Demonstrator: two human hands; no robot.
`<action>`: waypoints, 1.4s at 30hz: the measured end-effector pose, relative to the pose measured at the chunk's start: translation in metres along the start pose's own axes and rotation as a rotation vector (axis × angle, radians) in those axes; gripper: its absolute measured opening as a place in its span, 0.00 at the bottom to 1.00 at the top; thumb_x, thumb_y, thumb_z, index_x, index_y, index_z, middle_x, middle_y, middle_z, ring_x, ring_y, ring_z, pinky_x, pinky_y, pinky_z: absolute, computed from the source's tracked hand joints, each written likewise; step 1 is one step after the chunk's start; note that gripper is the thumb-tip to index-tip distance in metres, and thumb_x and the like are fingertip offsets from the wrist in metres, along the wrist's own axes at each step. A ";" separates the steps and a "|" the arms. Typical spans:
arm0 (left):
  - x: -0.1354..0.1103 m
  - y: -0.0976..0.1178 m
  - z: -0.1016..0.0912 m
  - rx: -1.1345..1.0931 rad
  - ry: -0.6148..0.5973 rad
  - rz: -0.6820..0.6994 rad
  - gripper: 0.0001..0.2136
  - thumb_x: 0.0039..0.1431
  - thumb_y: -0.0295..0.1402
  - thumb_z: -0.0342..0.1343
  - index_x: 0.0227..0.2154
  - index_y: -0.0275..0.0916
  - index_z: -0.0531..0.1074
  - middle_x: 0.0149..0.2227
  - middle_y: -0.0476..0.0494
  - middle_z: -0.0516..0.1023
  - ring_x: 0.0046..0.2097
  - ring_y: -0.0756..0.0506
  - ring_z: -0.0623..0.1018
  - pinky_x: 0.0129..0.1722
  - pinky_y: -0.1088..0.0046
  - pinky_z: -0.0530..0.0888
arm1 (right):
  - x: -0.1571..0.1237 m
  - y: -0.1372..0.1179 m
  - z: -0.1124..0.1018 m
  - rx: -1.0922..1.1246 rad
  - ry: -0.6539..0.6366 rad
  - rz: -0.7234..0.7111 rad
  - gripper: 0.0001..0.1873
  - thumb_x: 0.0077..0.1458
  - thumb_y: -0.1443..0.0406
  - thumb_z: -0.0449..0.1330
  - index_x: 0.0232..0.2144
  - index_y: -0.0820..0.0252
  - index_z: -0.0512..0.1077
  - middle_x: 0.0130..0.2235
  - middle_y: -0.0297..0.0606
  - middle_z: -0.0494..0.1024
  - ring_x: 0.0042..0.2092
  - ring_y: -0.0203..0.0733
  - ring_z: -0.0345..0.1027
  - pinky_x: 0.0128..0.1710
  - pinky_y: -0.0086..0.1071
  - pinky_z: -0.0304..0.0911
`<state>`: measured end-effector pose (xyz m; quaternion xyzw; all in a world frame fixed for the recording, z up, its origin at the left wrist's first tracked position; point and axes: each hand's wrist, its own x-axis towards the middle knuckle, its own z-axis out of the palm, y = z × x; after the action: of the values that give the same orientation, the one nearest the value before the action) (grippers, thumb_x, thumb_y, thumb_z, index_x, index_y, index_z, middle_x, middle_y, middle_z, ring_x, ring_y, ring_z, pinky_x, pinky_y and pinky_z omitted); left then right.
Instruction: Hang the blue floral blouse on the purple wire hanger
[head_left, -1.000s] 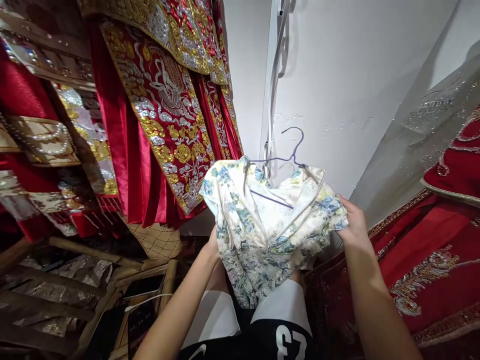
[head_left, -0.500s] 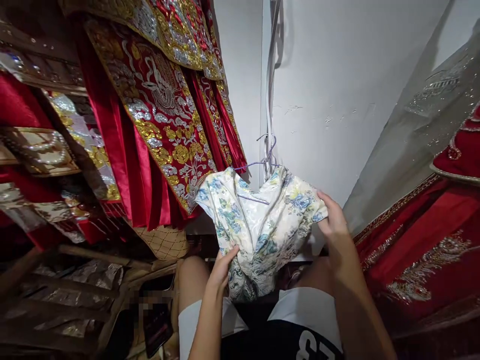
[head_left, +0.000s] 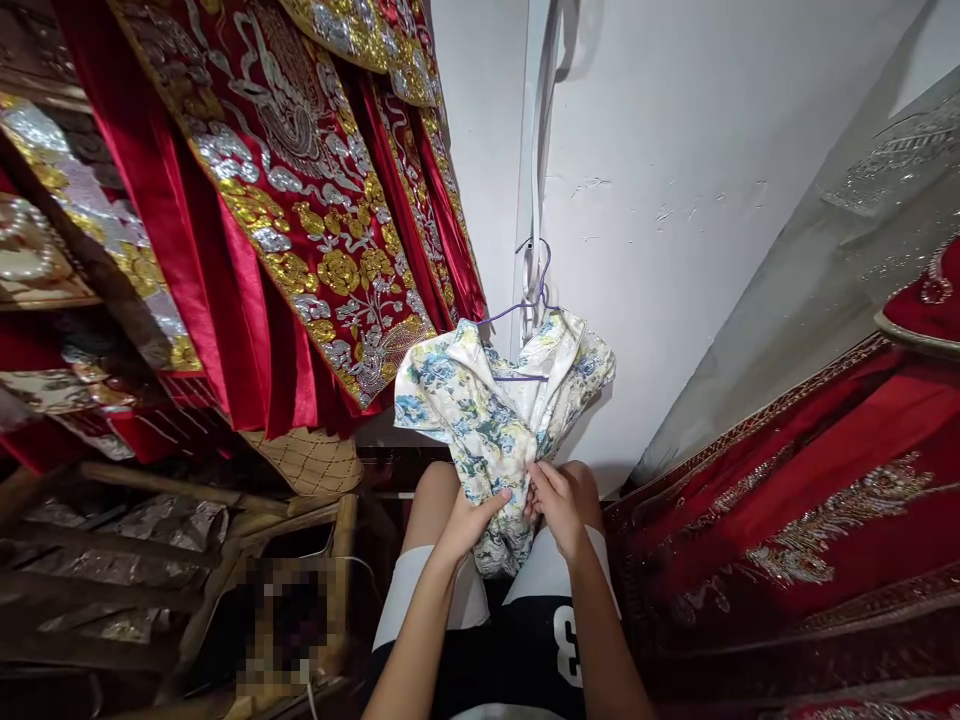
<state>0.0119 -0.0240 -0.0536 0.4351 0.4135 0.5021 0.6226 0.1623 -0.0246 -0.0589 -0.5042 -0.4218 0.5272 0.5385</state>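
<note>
A cream garment (head_left: 495, 410) with blue and yellow flowers hangs on a thin purple wire hanger (head_left: 525, 310) in front of me, above my knees. My left hand (head_left: 466, 520) grips the gathered lower part of the garment from the left, fingers closed on the cloth. Close beside it, my right hand (head_left: 562, 500) pinches the same bunched fabric from the right. The two hands almost touch. The hanger's hook points up against the white wall.
Red robes (head_left: 300, 200) with gold and silver embroidery hang at the upper left. More red embroidered cloth (head_left: 810, 520) lies at the right. A white wall (head_left: 675, 200) is ahead. Wooden frames (head_left: 187, 560) and wrapped items sit at the lower left.
Both hands moved inward and down, from the garment's sides to its middle, bunching it narrower. The hanger turned so its hook points upward near the wall.
</note>
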 end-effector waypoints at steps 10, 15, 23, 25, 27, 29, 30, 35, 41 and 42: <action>0.001 0.004 -0.011 0.074 -0.084 -0.087 0.34 0.46 0.41 0.73 0.58 0.43 0.71 0.59 0.34 0.76 0.60 0.32 0.75 0.61 0.56 0.70 | -0.001 -0.006 0.003 0.004 0.014 -0.088 0.21 0.55 0.45 0.59 0.29 0.54 0.63 0.21 0.26 0.65 0.18 0.33 0.57 0.19 0.29 0.51; -0.005 0.008 -0.020 0.076 -0.067 -0.112 0.35 0.43 0.41 0.74 0.56 0.42 0.73 0.57 0.34 0.78 0.62 0.32 0.73 0.62 0.56 0.69 | -0.003 -0.003 0.013 -0.027 -0.032 -0.077 0.18 0.56 0.50 0.58 0.27 0.54 0.60 0.20 0.23 0.60 0.18 0.32 0.53 0.20 0.29 0.50; 0.013 -0.008 -0.032 -0.030 0.297 0.085 0.16 0.42 0.40 0.70 0.34 0.40 0.76 0.37 0.41 0.82 0.46 0.36 0.80 0.47 0.63 0.75 | -0.003 -0.005 -0.002 -0.073 -0.026 -0.025 0.18 0.52 0.52 0.60 0.20 0.54 0.60 0.16 0.26 0.61 0.19 0.32 0.51 0.20 0.29 0.49; 0.022 -0.018 -0.045 -0.051 0.553 0.204 0.13 0.44 0.40 0.65 0.30 0.40 0.71 0.32 0.46 0.79 0.39 0.40 0.79 0.42 0.66 0.74 | -0.004 -0.004 -0.005 -0.080 -0.038 -0.029 0.18 0.52 0.54 0.59 0.19 0.54 0.60 0.15 0.26 0.60 0.19 0.32 0.50 0.21 0.29 0.49; 0.027 -0.026 -0.059 -0.055 0.756 0.288 0.11 0.45 0.37 0.61 0.31 0.41 0.68 0.31 0.49 0.75 0.37 0.44 0.77 0.40 0.68 0.73 | -0.004 -0.002 -0.005 -0.064 -0.052 -0.026 0.18 0.51 0.56 0.59 0.18 0.54 0.58 0.15 0.25 0.58 0.19 0.32 0.50 0.21 0.29 0.49; 0.026 -0.030 -0.067 -0.021 0.886 0.385 0.10 0.47 0.35 0.58 0.34 0.42 0.67 0.34 0.49 0.74 0.38 0.45 0.76 0.43 0.68 0.73 | -0.004 -0.001 -0.003 -0.043 -0.072 -0.012 0.17 0.51 0.57 0.59 0.18 0.54 0.59 0.14 0.25 0.58 0.19 0.33 0.50 0.20 0.29 0.49; 0.024 -0.029 -0.067 0.019 0.905 0.436 0.10 0.49 0.34 0.57 0.35 0.42 0.67 0.35 0.48 0.73 0.38 0.46 0.75 0.44 0.68 0.73 | -0.003 0.000 -0.001 -0.038 -0.087 -0.004 0.16 0.52 0.57 0.58 0.18 0.54 0.60 0.14 0.26 0.59 0.18 0.33 0.50 0.20 0.29 0.49; 0.008 -0.019 -0.026 0.314 0.244 0.433 0.05 0.55 0.32 0.57 0.35 0.41 0.71 0.36 0.45 0.76 0.39 0.44 0.76 0.43 0.69 0.73 | -0.006 -0.004 0.006 -0.068 -0.180 0.021 0.13 0.53 0.58 0.57 0.20 0.57 0.67 0.14 0.31 0.69 0.17 0.33 0.54 0.20 0.29 0.49; 0.005 -0.016 0.019 0.449 0.021 0.413 0.01 0.55 0.29 0.55 0.31 0.41 0.69 0.29 0.49 0.74 0.34 0.46 0.73 0.37 0.73 0.70 | -0.011 -0.027 0.001 -0.086 -0.213 0.033 0.15 0.51 0.55 0.59 0.20 0.58 0.69 0.15 0.30 0.70 0.16 0.31 0.55 0.18 0.27 0.48; 0.006 -0.016 0.020 0.473 0.030 0.430 0.03 0.57 0.31 0.54 0.29 0.41 0.68 0.28 0.50 0.72 0.32 0.47 0.72 0.35 0.73 0.68 | -0.008 -0.034 0.000 -0.073 -0.196 0.018 0.15 0.51 0.55 0.60 0.20 0.58 0.70 0.15 0.30 0.70 0.16 0.31 0.55 0.18 0.27 0.48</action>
<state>0.0358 -0.0224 -0.0639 0.6378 0.4262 0.5186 0.3778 0.1664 -0.0299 -0.0242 -0.4732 -0.4868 0.5632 0.4711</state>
